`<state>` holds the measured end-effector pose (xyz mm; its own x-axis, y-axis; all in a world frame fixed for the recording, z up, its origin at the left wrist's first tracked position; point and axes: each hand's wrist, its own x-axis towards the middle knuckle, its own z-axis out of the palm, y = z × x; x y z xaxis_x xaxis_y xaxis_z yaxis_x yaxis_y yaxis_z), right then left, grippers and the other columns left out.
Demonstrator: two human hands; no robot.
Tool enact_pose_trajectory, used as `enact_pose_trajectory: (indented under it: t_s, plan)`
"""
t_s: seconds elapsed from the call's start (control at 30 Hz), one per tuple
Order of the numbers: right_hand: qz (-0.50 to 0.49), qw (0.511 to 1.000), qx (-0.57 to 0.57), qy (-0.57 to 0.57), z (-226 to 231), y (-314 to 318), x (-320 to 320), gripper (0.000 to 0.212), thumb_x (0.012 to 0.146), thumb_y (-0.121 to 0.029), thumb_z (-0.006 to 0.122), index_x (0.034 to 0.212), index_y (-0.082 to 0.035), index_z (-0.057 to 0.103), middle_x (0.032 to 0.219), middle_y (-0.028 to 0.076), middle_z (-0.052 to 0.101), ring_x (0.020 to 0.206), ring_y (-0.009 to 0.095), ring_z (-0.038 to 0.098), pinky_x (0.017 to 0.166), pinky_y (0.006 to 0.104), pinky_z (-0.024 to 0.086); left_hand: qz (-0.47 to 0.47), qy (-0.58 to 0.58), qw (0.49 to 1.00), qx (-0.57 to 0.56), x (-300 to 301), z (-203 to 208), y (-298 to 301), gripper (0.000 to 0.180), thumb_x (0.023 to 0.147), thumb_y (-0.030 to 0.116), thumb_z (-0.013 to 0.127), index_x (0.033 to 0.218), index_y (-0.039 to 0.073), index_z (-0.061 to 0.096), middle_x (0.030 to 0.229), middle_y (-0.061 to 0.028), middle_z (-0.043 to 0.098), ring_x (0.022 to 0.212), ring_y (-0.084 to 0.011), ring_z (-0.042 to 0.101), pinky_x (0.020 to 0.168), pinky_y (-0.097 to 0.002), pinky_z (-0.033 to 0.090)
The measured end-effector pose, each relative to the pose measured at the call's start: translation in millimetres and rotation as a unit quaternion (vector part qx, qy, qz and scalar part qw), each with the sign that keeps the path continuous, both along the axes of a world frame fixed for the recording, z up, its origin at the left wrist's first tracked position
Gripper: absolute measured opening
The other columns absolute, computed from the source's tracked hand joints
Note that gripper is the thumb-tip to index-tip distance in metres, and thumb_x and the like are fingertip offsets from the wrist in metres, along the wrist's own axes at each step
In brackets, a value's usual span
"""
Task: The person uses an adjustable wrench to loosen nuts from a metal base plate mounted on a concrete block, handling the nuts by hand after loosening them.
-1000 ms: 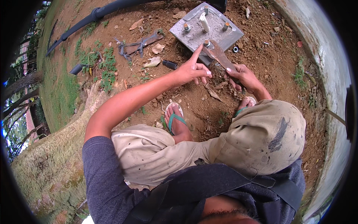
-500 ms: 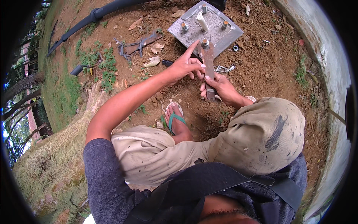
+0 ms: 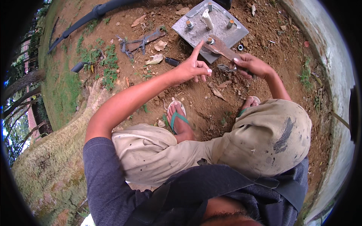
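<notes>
A square concrete block (image 3: 194,37) with a grey rim stands in the soil ahead of me, several threaded bolts rising from its top. The near bolt (image 3: 210,40) carries the head of a rusty flat wrench (image 3: 223,50), which slants down to the right. My right hand (image 3: 253,64) is closed round the wrench's handle. Beside the near bolt, my left hand (image 3: 193,69) points its index finger at the wrench head; whether the tip touches is unclear. Its thumb is stretched out, the other fingers are partly curled, and it holds nothing. A nut sits on the left bolt (image 3: 189,25).
A white pipe stub (image 3: 207,19) rises mid-block. A loose nut (image 3: 240,48) lies on the soil to its right. Left of it are a black cylindrical piece (image 3: 172,61), dry leaves and a strap-wrapped piece (image 3: 143,42). A black pipe (image 3: 98,11) runs behind; a concrete wall (image 3: 320,30) borders the right.
My right hand has swung the wrench handle to the right and upward, turning it about the near bolt. My left hand stays beside the bolt with its index finger extended.
</notes>
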<state>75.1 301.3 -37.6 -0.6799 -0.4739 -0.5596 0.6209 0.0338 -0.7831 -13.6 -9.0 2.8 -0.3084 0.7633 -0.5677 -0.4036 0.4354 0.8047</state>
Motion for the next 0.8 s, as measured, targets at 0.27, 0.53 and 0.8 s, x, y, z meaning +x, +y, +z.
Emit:
enact_pose_trajectory:
  t_s: [0.27,0.53,0.8]
  plan:
    - [0.035,0.992,0.091,0.085,0.9,19.0,-14.2,0.042,0.108,-0.046,0.061,0.090,-0.007,0.067,0.055,-0.007,0.049,0.040,0.004,0.041,0.038,0.0246,0.029,-0.003,-0.020,1.000,0.012,7.4,8.7,-0.7,0.116,0.102,0.019,0.069,0.165,0.027,-0.027,0.112,-0.0153,0.072,0.085,-0.0172,0.072,0.065,-0.0283,0.054]
    - [-0.226,0.972,-0.058,0.011,-21.9,-98.5,68.1,0.036,0.114,-0.040,0.050,0.113,-0.007,0.066,0.063,-0.002,0.056,0.048,0.008,0.051,0.047,0.0253,0.038,0.003,-0.009,1.000,0.009,1.9,-2.5,-3.1,0.113,0.101,0.022,0.071,0.168,0.024,-0.020,0.110,-0.0135,0.073,0.086,-0.0166,0.072,0.068,-0.0279,0.054]
    - [-0.258,0.961,-0.093,-0.022,-28.7,-126.3,57.9,0.032,0.114,-0.036,0.052,0.127,-0.009,0.059,0.076,0.002,0.066,0.058,0.010,0.064,0.049,0.0231,0.044,0.018,-0.004,1.000,0.011,-11.5,2.6,3.4,0.110,0.100,0.024,0.071,0.170,0.020,-0.014,0.108,-0.0130,0.074,0.085,-0.0159,0.071,0.069,-0.0280,0.054]
